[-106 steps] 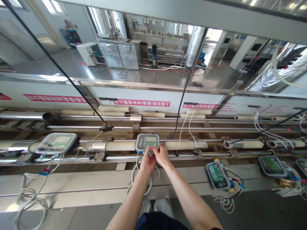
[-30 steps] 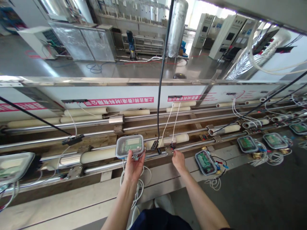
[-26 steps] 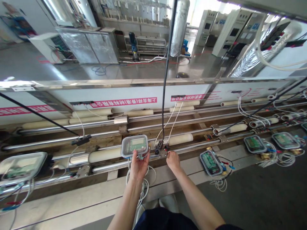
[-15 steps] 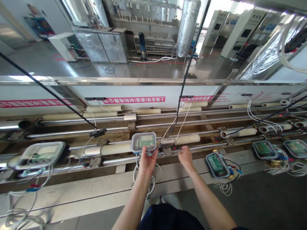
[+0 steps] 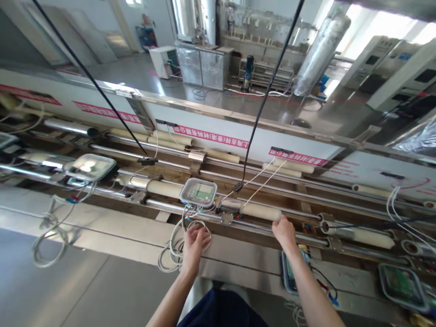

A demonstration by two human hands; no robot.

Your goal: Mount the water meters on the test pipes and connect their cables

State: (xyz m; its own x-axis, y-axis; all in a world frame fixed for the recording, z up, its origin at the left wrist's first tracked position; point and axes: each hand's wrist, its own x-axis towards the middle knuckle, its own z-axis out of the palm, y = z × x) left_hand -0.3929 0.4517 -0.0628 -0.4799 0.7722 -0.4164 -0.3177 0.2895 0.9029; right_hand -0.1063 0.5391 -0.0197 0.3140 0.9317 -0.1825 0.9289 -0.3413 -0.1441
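My left hand (image 5: pixel 195 243) is loose by the wires (image 5: pixel 172 244); my right hand (image 5: pixel 284 230) maybe steadies the tube (image 5: pixel 260 211), but I can't tell its grip.

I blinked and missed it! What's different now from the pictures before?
The left hand let go of the clear-lidded box and moved back toward the body, over the coiled white cables. The right hand moved to the right, to the right end of the cream tube; I can't tell if its fingers grip it. The box stayed over the metal rails.
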